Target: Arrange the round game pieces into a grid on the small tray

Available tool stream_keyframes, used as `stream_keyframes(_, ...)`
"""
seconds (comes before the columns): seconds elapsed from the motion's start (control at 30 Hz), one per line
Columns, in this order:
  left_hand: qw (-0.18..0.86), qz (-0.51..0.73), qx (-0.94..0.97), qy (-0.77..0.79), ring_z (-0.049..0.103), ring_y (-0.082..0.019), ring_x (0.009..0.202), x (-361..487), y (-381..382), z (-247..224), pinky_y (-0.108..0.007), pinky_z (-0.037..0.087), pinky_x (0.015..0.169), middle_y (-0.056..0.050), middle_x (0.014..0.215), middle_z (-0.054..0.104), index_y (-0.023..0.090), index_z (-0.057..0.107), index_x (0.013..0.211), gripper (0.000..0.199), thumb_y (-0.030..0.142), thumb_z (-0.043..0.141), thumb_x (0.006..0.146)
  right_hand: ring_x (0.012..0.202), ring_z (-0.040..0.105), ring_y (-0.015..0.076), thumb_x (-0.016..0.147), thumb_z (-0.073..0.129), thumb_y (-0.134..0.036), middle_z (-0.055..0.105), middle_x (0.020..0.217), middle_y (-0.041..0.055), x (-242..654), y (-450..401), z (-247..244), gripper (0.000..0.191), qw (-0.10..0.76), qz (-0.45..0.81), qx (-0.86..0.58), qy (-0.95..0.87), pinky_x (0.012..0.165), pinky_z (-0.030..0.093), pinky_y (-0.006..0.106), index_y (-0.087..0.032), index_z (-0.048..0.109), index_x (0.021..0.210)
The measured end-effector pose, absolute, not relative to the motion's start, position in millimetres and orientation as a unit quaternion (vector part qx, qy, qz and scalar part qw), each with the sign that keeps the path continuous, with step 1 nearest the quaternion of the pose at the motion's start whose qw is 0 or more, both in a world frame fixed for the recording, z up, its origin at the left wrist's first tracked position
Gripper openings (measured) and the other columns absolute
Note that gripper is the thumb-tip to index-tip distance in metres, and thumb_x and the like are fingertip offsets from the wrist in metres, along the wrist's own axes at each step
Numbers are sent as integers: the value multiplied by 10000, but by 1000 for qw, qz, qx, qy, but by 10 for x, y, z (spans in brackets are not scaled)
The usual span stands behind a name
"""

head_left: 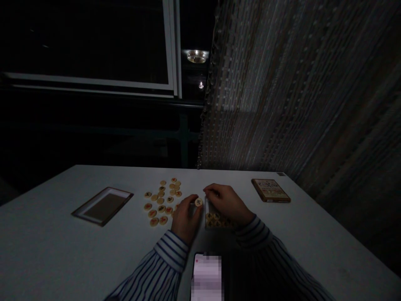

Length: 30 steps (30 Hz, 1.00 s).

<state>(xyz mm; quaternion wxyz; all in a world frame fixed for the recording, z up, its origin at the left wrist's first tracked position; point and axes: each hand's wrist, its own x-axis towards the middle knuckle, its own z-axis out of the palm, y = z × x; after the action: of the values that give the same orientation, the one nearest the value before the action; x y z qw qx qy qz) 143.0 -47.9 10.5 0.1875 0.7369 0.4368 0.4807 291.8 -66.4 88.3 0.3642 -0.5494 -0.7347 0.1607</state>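
Observation:
Between the thumb and fingers of my left hand (185, 219) is a round Chinese chess piece (198, 202), its dark character facing up. My right hand (227, 202) reaches over a clear box (206, 217) holding several pieces (216, 220) with dark characters. Its fingers are curled together at the box's far left corner, and whatever they hold is hidden. Left of my left hand lies a loose spread of Chinese chess pieces (161, 208), some with red characters, some with dark ones, some with none showing. My left hand covers part of that spread.
An open, shallow, brown-edged tray or lid (128, 199) lies at the left of the white table (125, 255). A flat printed box (271, 191) sits at the right. A lit phone (206, 276) is at the near edge. Behind hang a bead curtain (250, 104) and a window frame (175, 50).

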Motion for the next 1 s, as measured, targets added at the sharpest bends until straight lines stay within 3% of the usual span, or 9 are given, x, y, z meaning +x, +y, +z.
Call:
stream_keyframes(0.33, 119, 496, 754, 413, 598, -191, 899, 1483, -528, 69, -344, 488, 802, -92, 955, 640, 143, 533, 1010, 260, 245, 526, 771, 778, 600, 151, 792, 494, -339, 660, 848, 30, 3006, -681, 659, 243, 338, 228, -559, -722, 675, 441, 242, -200, 623, 944)
stream_keyframes(0.67, 145, 500, 756, 396, 608, -177, 872, 1488, -551, 52, -318, 497, 778, -76, 936, 645, 163, 528, 1021, 283, 263, 559, 758, 733, 608, 138, 756, 545, -310, 664, 784, 25, 3006, -668, 621, 196, 351, 297, -535, -708, 636, 454, 221, -178, 638, 866)
stream_keyframes(0.83, 215, 518, 718, 412, 613, -169, 853, 1512, -557, 69, -323, 497, 784, -63, 933, 645, 174, 547, 991, 294, 262, 601, 715, 731, 609, 137, 745, 549, -295, 671, 783, 28, 3013, -657, 620, 191, 361, 300, -532, -704, 635, 455, 218, -168, 642, 854)
stream_keyframes(1.0, 389, 544, 621, 409, 631, -146, 730, 1562, -576, 142, -287, 526, 698, -42, 801, 658, 157, 572, 886, 250, 246, 638, 662, 726, 608, 137, 747, 542, -295, 671, 786, 28, 3038, -659, 645, 199, 354, 276, -543, -710, 646, 450, 227, -170, 644, 864)
